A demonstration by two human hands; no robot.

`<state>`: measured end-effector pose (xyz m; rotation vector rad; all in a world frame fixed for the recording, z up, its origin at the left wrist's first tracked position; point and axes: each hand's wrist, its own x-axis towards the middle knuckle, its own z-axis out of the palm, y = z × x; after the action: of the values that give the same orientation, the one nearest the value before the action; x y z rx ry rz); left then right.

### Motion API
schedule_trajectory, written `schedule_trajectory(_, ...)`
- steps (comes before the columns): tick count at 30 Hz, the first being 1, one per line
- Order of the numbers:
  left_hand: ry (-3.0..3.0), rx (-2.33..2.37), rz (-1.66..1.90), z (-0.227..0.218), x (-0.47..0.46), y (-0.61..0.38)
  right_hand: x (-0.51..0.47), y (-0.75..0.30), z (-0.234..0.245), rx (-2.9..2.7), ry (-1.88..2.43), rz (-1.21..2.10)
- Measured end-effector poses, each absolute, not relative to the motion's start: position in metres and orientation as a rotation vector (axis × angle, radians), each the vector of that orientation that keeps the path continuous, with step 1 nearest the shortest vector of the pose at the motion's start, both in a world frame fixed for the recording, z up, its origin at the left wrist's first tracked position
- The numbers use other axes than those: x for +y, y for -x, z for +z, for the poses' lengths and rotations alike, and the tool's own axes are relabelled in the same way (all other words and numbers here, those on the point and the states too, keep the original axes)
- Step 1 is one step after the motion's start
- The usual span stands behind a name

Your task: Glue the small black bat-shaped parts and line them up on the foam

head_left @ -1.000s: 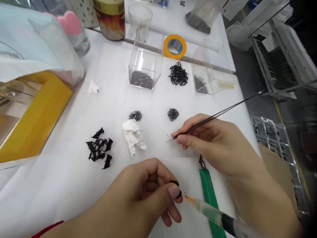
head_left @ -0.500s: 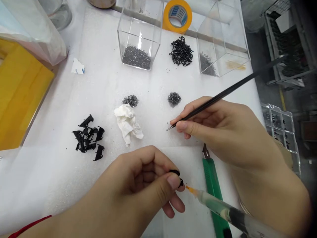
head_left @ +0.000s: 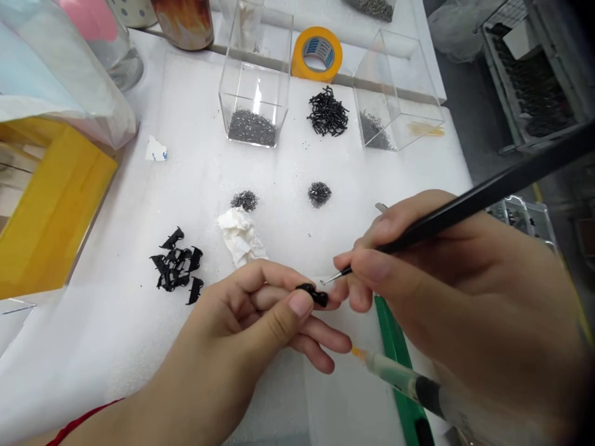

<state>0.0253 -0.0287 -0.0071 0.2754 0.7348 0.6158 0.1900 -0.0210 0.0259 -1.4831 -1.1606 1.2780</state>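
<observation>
My left hand point(head_left: 260, 316) pinches a small black plastic part point(head_left: 312, 293) between thumb and forefinger, low in the middle. My right hand point(head_left: 446, 279) grips black tweezers point(head_left: 465, 207) whose fine tip sits right at the part's right end. A syringe with an orange tip point(head_left: 400, 381) lies under my right hand, its tip pointing left just below my left fingers. A pile of similar black parts point(head_left: 177, 267) rests to the left on the white foam mat point(head_left: 195, 155).
Two small heaps of tiny grey pieces point(head_left: 244, 199) point(head_left: 319, 193) and a crumpled tissue point(head_left: 242, 236) lie ahead. Clear boxes point(head_left: 255, 93) point(head_left: 395, 105), black springs point(head_left: 328, 113) and yellow tape point(head_left: 317, 53) stand at the back. A green knife point(head_left: 395, 347) lies right; a yellow box point(head_left: 46, 210) left.
My right hand has moved down and left, bringing the tweezers' tip from the mat to the black part. My left hand lifted the part slightly toward it.
</observation>
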Motion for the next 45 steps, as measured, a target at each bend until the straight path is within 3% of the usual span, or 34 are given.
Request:
schedule_trajectory(6,-0.245,0.733,0.665,-0.008,-0.027,-0.027,-0.03,-0.181,0.024,-1.395,1.673,0.81)
schedule_trajectory(11,-0.176,0.73,0.697,-0.006,-0.027,-0.027,-0.035,-0.178,0.022,-1.465,1.714,0.684)
schedule_trajectory(29,-0.223,0.717,0.687,-0.006,-0.029,-0.028,-0.036,-0.173,0.019,-1.477,1.506,0.667)
schedule_trajectory(34,-0.218,0.721,0.691,-0.007,-0.029,-0.027,-0.034,-0.173,0.02,-1.479,1.637,0.677)
schedule_trajectory(45,-0.258,0.717,0.674,-0.007,-0.03,-0.026,-0.031,-0.179,0.021,-1.44,1.605,0.874)
